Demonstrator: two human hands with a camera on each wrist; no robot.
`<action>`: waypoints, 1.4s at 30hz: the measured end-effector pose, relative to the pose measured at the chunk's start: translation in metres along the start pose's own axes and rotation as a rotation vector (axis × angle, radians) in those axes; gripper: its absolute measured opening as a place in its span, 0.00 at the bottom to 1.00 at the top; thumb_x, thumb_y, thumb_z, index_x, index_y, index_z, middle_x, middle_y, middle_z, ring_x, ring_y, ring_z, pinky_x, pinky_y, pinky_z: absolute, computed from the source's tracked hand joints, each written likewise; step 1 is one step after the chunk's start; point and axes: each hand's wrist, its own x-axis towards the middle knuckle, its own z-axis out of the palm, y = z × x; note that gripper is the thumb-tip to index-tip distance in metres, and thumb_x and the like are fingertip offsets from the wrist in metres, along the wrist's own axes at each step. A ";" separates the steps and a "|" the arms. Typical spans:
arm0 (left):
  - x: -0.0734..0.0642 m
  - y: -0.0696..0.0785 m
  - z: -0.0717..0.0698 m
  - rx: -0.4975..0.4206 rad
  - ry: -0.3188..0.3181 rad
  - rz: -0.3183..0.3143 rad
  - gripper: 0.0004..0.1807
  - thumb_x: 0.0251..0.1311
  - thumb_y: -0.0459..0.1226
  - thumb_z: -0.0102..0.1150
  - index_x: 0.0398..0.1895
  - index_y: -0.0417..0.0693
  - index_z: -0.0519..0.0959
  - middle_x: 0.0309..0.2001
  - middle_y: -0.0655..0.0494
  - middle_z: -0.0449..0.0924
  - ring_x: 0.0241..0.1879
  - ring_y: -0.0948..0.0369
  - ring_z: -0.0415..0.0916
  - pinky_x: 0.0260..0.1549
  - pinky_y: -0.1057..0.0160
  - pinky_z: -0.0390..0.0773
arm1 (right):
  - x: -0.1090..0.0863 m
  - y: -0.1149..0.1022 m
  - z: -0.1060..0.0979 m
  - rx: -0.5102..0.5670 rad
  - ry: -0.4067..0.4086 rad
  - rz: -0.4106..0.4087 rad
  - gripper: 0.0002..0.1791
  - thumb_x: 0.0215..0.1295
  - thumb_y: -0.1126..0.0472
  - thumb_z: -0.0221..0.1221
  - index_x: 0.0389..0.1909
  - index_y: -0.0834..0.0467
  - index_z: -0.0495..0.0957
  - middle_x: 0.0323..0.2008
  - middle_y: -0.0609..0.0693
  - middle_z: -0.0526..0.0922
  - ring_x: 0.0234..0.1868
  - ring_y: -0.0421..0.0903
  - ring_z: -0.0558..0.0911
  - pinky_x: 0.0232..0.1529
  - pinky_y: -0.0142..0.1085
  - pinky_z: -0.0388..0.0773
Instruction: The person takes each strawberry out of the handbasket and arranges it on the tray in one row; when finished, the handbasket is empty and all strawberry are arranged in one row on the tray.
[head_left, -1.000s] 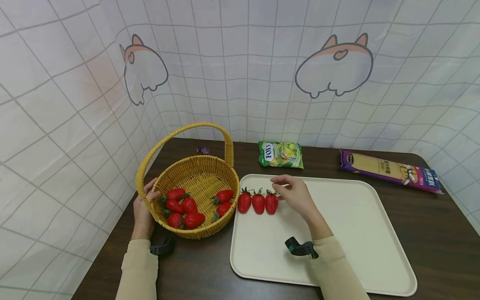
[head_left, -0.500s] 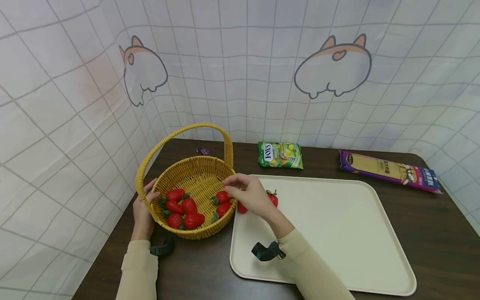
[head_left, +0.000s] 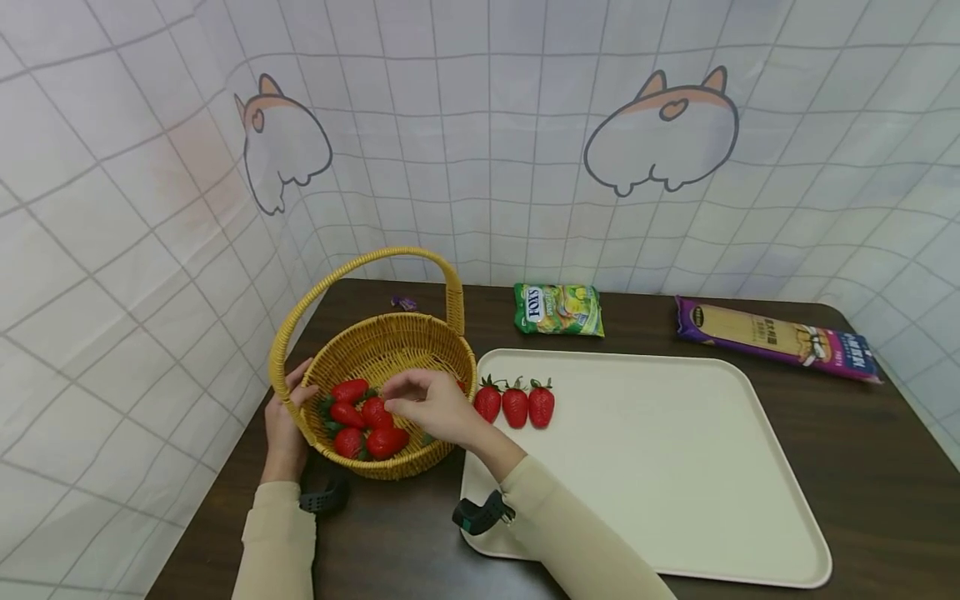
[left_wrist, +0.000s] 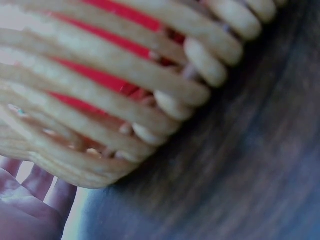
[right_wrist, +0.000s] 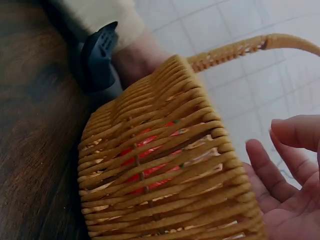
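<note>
A yellow wicker basket (head_left: 390,337) with a tall arched handle holds several red strawberries (head_left: 348,414). At its left side, my left hand (head_left: 285,425) grips the rim by the foot of the handle; in the left wrist view part of the hand (left_wrist: 30,205) shows beside the weave. My right hand (head_left: 435,408) hovers over the basket, thumb and fingers apart, with nothing between them. It covers the strawberries on the basket's right side in the head view. Three strawberries (head_left: 515,406) stand in a row, leaves up, along the left edge of the cream tray (head_left: 645,467).
Behind the tray lies a green candy bag (head_left: 558,310). A purple pasta pack (head_left: 776,337) rests at the back right. One small purple wrapped piece (head_left: 403,303) sits behind the basket. A gridded curtain (head_left: 465,167) closes off the table's back and sides.
My right hand has moved left from the third strawberry on the tray, across the row, to above the basket. The left hand stays at the rim.
</note>
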 end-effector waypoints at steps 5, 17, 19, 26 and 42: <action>0.001 0.000 -0.001 0.001 -0.001 -0.008 0.23 0.67 0.34 0.51 0.66 0.49 0.73 0.59 0.55 0.74 0.56 0.63 0.72 0.47 0.74 0.74 | 0.005 -0.016 0.003 -0.107 -0.078 0.049 0.11 0.65 0.66 0.60 0.47 0.63 0.81 0.45 0.57 0.83 0.43 0.43 0.80 0.44 0.28 0.75; 0.001 0.000 -0.002 0.005 0.002 -0.002 0.24 0.67 0.35 0.50 0.66 0.48 0.72 0.58 0.54 0.75 0.55 0.63 0.72 0.47 0.73 0.74 | 0.027 0.016 0.012 -0.336 -0.260 0.147 0.14 0.65 0.59 0.61 0.51 0.56 0.82 0.47 0.44 0.84 0.47 0.36 0.79 0.49 0.29 0.74; 0.001 0.000 -0.002 0.006 0.002 -0.006 0.24 0.67 0.34 0.50 0.66 0.48 0.72 0.57 0.55 0.75 0.55 0.63 0.72 0.46 0.73 0.75 | 0.029 0.018 0.012 -0.346 -0.307 0.162 0.14 0.65 0.60 0.61 0.51 0.56 0.82 0.48 0.45 0.84 0.48 0.36 0.79 0.51 0.29 0.74; 0.000 0.000 -0.002 0.016 0.006 -0.018 0.23 0.68 0.34 0.49 0.66 0.49 0.73 0.58 0.55 0.74 0.56 0.64 0.72 0.47 0.73 0.74 | 0.034 0.023 0.013 -0.434 -0.448 0.195 0.16 0.68 0.60 0.58 0.55 0.55 0.81 0.50 0.44 0.82 0.52 0.37 0.77 0.55 0.31 0.72; 0.001 0.000 -0.001 0.025 -0.010 -0.017 0.23 0.68 0.36 0.49 0.67 0.49 0.72 0.60 0.54 0.73 0.57 0.63 0.71 0.48 0.73 0.74 | 0.037 0.024 0.010 -0.310 -0.504 0.263 0.16 0.63 0.67 0.61 0.52 0.58 0.82 0.47 0.45 0.83 0.46 0.36 0.78 0.49 0.29 0.74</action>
